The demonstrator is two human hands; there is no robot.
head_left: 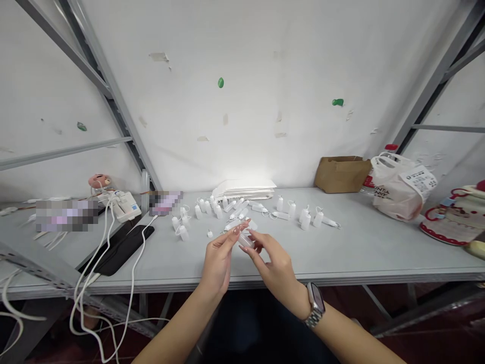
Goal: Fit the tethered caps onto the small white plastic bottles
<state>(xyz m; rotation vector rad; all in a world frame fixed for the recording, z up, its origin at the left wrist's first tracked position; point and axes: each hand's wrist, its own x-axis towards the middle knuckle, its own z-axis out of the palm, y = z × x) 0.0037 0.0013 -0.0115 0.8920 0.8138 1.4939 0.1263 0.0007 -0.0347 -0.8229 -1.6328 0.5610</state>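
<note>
Near the front edge of the grey table, a small translucent bottle (246, 241) is held between my two hands. My left hand (220, 256) pinches its upper end with thumb and fingers. My right hand (273, 260), with a watch on the wrist, grips the bottle's lower part from the right. Beyond my hands, several similar bottles stand or lie on the table, among them a standing one (317, 218) at the right and another (184, 232) at the left. A small white cap piece (209, 234) sits just left of my hands.
A stack of white sheets (248, 189) lies against the wall. Farther right are a brown box (341, 174), a white plastic bag (396, 189) and a decorated bag (458, 215). White cables, a power strip (127, 206) and a black pouch (121, 251) occupy the left.
</note>
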